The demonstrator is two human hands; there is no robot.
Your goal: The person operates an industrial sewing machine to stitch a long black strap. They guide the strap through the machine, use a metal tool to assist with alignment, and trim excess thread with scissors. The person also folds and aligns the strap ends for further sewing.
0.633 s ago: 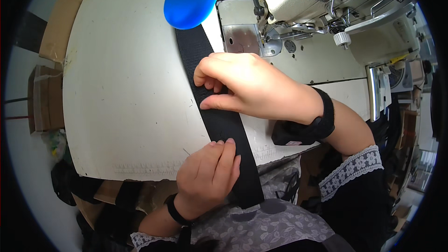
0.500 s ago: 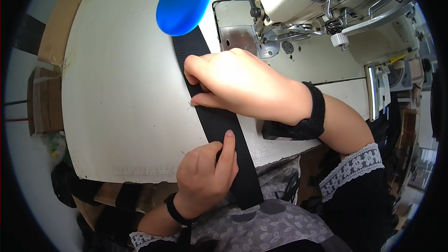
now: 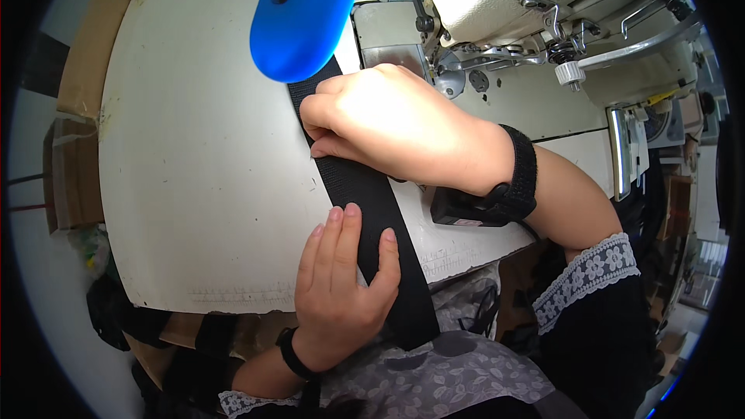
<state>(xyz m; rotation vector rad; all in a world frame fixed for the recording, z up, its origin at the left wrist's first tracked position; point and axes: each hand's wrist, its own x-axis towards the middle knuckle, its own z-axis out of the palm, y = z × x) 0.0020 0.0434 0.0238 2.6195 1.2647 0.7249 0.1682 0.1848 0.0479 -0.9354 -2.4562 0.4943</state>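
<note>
A wide black woven strap (image 3: pixel 372 202) runs from beneath a blue rounded object down over the table's near edge to my lap. My right hand (image 3: pixel 380 124) lies across its upper part, fingers curled and thumb at the strap's left edge, closed on the strap; the palm side is hidden. Lower down, my left hand (image 3: pixel 341 287) is open, fingers stretched and thumb apart, over the strap's left edge. Between its thumb and fingers the strap shows.
A sewing machine (image 3: pixel 512 0) stands at the far right, its needle area (image 3: pixel 446 70) just beyond my right hand. The blue rounded object (image 3: pixel 299 39), with a dark slot, covers the strap's far part. The white table (image 3: pixel 202 132) has a brown cardboard flap (image 3: pixel 93 46) at its left.
My left hand has opened from a pointing shape with folded fingers to outstretched fingers. My right hand has shifted slightly up and left along the strap. The blue object appears lower in view.
</note>
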